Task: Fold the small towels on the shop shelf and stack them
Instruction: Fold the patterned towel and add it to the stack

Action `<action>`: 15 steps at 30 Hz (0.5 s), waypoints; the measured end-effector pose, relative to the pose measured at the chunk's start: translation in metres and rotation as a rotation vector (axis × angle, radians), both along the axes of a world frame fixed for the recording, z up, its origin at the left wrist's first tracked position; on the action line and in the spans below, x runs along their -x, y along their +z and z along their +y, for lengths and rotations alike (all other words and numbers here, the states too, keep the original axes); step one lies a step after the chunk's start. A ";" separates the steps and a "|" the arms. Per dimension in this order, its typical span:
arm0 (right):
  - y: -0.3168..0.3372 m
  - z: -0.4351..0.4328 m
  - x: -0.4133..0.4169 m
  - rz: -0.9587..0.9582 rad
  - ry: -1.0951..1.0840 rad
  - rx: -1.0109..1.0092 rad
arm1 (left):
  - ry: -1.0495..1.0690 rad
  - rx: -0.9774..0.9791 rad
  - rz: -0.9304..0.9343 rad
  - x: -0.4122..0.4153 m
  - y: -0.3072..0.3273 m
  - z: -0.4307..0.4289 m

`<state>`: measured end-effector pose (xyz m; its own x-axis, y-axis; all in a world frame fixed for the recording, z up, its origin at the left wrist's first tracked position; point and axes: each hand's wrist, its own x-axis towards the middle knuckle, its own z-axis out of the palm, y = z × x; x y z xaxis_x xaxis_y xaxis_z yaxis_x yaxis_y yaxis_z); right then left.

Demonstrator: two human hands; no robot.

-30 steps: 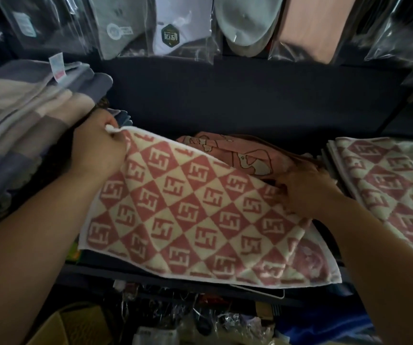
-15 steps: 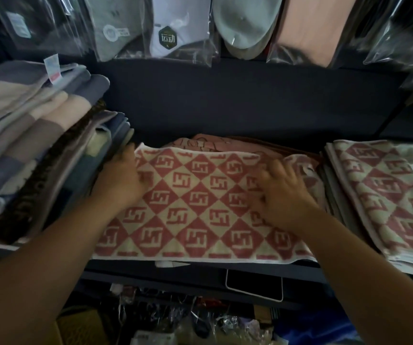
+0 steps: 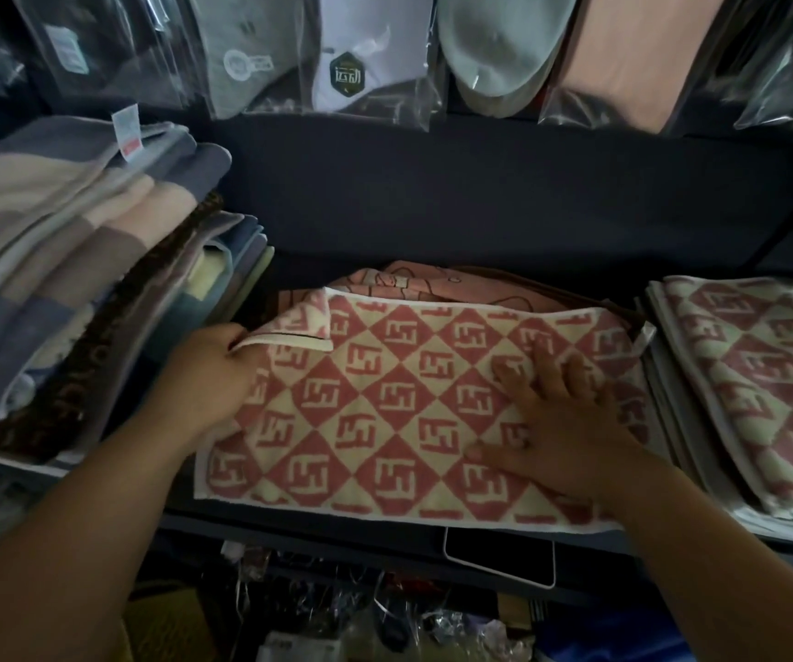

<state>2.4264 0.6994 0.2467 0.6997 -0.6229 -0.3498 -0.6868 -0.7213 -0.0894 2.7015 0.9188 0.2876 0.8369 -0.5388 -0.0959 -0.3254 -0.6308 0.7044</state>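
Observation:
A red-and-cream diamond-pattern towel (image 3: 385, 413) lies flat on the dark shelf, folded once. My left hand (image 3: 208, 375) pinches its far left corner, which is lifted and turned over onto the towel. My right hand (image 3: 556, 422) presses flat on the towel's right part, fingers spread. Under its far edge shows a pink printed towel (image 3: 432, 284). To the right rests a stack of folded towels (image 3: 757, 375) in the same pattern.
A tall leaning pile of striped grey, beige and blue towels (image 3: 65, 260) fills the left. Packaged goods in plastic bags (image 3: 346, 54) hang above. A white-edged label holder (image 3: 499, 559) sits on the shelf's front edge, with clutter (image 3: 337, 623) below.
The towel was folded over and laid flat on the shelf. My left hand now lifts the far left corner inward, and my right hand has slid rightward, flat on the cloth.

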 end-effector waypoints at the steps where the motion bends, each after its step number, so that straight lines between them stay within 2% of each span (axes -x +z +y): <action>1: 0.002 0.001 -0.001 0.005 0.009 0.012 | 0.035 0.062 0.101 0.001 0.006 0.000; 7: 0.004 0.015 -0.009 -0.010 0.335 0.107 | 0.276 0.378 0.559 0.001 0.020 -0.002; 10: 0.000 0.016 -0.011 0.002 0.339 0.077 | 0.302 0.530 0.788 -0.005 0.015 -0.001; 13: 0.000 0.015 -0.010 0.008 0.320 0.076 | 0.254 0.527 0.845 -0.004 0.008 0.002; 15: 0.001 0.014 -0.009 0.008 0.301 0.068 | 0.122 0.487 0.806 0.004 0.004 0.006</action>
